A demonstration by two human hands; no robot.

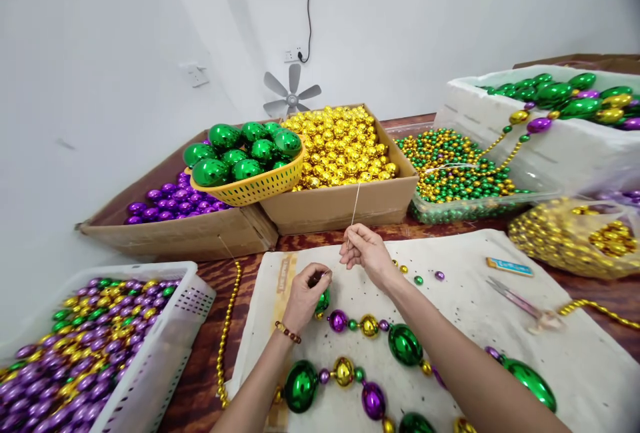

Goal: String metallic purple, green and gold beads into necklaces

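My right hand [364,252] is raised over the white cloth, its fingertips pinched on a thin pale strand [355,204] that sticks up above them; thread or needle, I cannot tell. Lower and to the left is my left hand [307,293], with a beaded bracelet on its wrist. Its thumb and finger are pressed together; what lies between them is too small to make out. Just below it, partly hidden, is a green bead [324,301]. Close by, a garland [369,326] of shiny purple, gold and green beads lies on the cloth, passing behind my right forearm.
Scissors [515,296] and a blue-and-orange box [509,266] lie right on the cloth [450,256]. Behind stand a yellow basket [255,186] of green balls and a carton [345,203] of gold ones. A white crate [195,306] of beads is left; a foam box [480,106] stands back right.
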